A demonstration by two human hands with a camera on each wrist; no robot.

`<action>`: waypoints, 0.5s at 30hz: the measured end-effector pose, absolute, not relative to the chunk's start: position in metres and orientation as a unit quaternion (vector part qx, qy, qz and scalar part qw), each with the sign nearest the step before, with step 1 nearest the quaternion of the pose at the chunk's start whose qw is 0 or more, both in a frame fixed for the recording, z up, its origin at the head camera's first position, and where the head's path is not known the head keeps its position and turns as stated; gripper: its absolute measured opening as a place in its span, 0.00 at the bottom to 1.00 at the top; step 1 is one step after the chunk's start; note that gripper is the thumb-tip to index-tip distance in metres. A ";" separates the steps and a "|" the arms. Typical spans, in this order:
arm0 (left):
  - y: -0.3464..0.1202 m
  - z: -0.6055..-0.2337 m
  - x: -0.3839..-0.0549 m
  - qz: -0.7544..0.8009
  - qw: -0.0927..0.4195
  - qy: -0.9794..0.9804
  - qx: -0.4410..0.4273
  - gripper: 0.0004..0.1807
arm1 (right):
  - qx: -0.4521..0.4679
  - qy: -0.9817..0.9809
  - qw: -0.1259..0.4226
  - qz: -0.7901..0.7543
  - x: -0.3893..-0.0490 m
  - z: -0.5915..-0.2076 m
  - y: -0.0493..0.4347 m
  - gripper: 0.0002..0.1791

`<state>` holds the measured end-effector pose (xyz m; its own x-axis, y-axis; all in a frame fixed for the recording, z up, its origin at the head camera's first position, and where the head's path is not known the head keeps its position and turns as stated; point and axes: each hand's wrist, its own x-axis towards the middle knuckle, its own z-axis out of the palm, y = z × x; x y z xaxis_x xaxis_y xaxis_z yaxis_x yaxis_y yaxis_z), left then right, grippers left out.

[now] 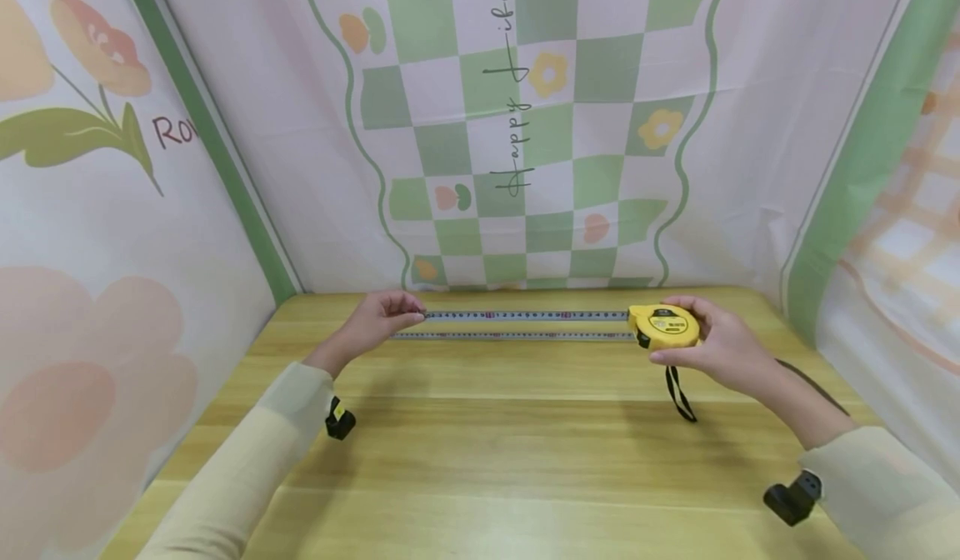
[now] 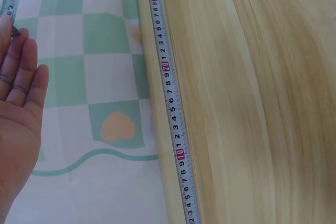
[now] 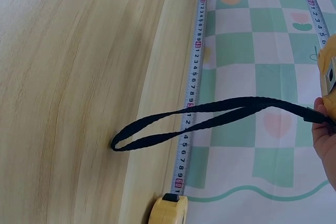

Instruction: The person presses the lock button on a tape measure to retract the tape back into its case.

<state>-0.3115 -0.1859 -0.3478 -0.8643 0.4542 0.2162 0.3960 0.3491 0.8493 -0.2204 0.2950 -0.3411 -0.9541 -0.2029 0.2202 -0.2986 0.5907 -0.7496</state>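
Observation:
My right hand point(image 1: 723, 347) grips a yellow tape measure point(image 1: 663, 327), with a black wrist strap point(image 3: 210, 115) hanging from its case. From the case a metal blade point(image 1: 525, 316) runs straight across to my left hand point(image 1: 382, 322), whose thumb and fingers pinch its hooked end. Both hands are raised over the table. A second blade point(image 2: 170, 87), marked with black and red numbers, lies along the table's far edge, roughly parallel to the held one. In the right wrist view it leads into another yellow tape measure point(image 3: 169, 211), which the held case largely hides in the head view.
The wood-grain table point(image 1: 480, 460) ends at a hanging cloth point(image 1: 517, 127) with green checks and flowers. More printed cloth point(image 1: 82, 252) encloses the left side and the right. Black devices point(image 1: 341, 420) sit at both sleeve cuffs. A dark cable point(image 1: 813, 385) passes behind the right forearm.

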 end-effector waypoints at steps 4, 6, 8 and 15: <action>-0.185 -0.348 -0.311 0.509 0.028 0.820 0.258 0.08 | 0.140 -0.890 0.055 0.431 -0.219 -0.341 0.294 0.43; -0.185 -0.349 -0.312 0.510 0.028 0.820 0.258 0.08 | 0.141 -0.889 0.055 0.433 -0.219 -0.340 0.293 0.43; -0.185 -0.349 -0.312 0.509 0.027 0.820 0.260 0.08 | 0.142 -0.887 0.055 0.435 -0.218 -0.340 0.292 0.43; -0.183 -0.348 -0.310 0.509 0.028 0.821 0.257 0.08 | 0.144 -0.888 0.058 0.433 -0.218 -0.340 0.290 0.43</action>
<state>-0.3098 -0.1829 -0.3485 -0.8662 0.4509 0.2152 0.3933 0.3496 0.8504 -0.2178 0.2901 -0.3402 -0.9516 -0.2060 0.2280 -0.3065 0.5835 -0.7521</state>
